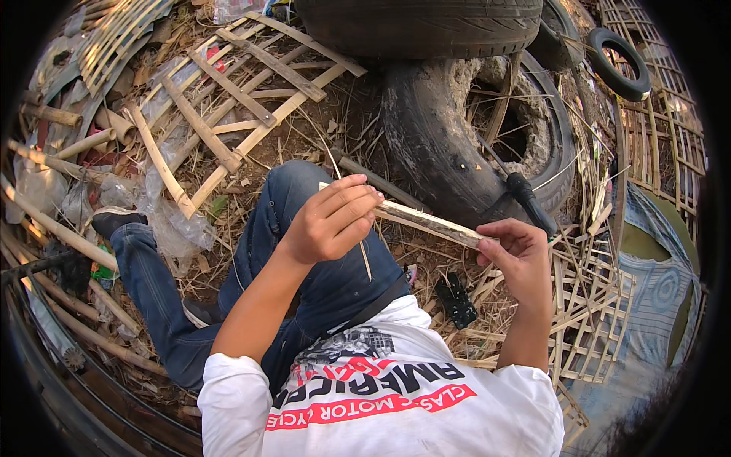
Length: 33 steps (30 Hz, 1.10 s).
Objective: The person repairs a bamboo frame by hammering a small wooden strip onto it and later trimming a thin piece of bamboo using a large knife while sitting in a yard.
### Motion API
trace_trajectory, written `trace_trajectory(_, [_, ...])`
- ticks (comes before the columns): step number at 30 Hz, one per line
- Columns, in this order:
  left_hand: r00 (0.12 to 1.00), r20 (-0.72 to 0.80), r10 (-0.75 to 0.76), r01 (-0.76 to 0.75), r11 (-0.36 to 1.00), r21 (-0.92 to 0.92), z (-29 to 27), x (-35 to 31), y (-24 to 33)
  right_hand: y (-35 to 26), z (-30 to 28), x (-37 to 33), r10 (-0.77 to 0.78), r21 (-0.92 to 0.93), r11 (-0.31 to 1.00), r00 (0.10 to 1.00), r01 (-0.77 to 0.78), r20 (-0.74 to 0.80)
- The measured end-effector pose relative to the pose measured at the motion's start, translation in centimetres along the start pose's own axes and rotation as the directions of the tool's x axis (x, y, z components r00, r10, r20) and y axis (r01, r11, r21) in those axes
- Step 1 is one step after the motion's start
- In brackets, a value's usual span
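Across my lap I hold a pale, split bamboo strip (434, 222) with a darker streak along its face. My left hand (326, 225) is closed around its left part, fingers wrapped over it. The right end is pinched between the thumb and fingers of my right hand (519, 257). A thin bamboo sliver (365, 261) hangs just below my left hand. Close beyond my right hand, a tool with a black handle (527, 196) leans against a worn tyre (426, 145); its thin shaft points into the tyre's opening.
Another tyre (419, 30) lies across the top, with a small tyre ring (620, 65) farther right. A woven bamboo lattice (251, 95) lies at the far left among plastic bags (179, 232) and bamboo poles (61, 225). To the right are more lattice (598, 312) and a blue cloth (647, 305).
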State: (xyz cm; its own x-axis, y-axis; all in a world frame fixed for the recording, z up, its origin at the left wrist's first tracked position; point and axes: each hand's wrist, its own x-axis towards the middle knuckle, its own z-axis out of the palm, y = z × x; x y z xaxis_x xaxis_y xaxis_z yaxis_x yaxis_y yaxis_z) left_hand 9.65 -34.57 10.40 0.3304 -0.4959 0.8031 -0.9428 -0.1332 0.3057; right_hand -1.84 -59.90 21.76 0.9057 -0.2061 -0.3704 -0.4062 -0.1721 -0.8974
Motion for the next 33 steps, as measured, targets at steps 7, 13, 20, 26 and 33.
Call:
trace_trajectory(7, [0.822,0.501,-0.269,0.303,0.953,0.014,7.4,0.1,0.0,-5.7,-5.0,-4.9,-0.68,-0.599,0.72,0.528,0.35,-0.508])
trace_trajectory(13, [0.695,0.485,-0.532,0.663,0.734,-0.145,0.2,-7.3,3.3,-4.9,2.4,2.5,-0.597,-0.24,0.802,0.707,0.548,-0.38])
trace_trajectory(20, [0.099,0.124,-0.987,0.674,-0.025,-0.738,-13.4,-15.6,3.4,1.8,26.5,12.4,0.066,0.495,0.819,0.905,-0.29,0.421])
trace_trajectory(26, [-0.06,0.173,-0.983,0.817,-0.148,-0.557,-16.2,-18.8,0.2,3.9,34.4,15.9,-0.22,0.252,0.956,0.934,0.149,0.281])
trace_trajectory(33, [-0.179,0.197,-0.964,0.829,-0.256,-0.497,-18.7,-24.1,-2.4,5.3,38.4,21.7,-0.681,-0.155,0.607,0.611,0.78,0.404])
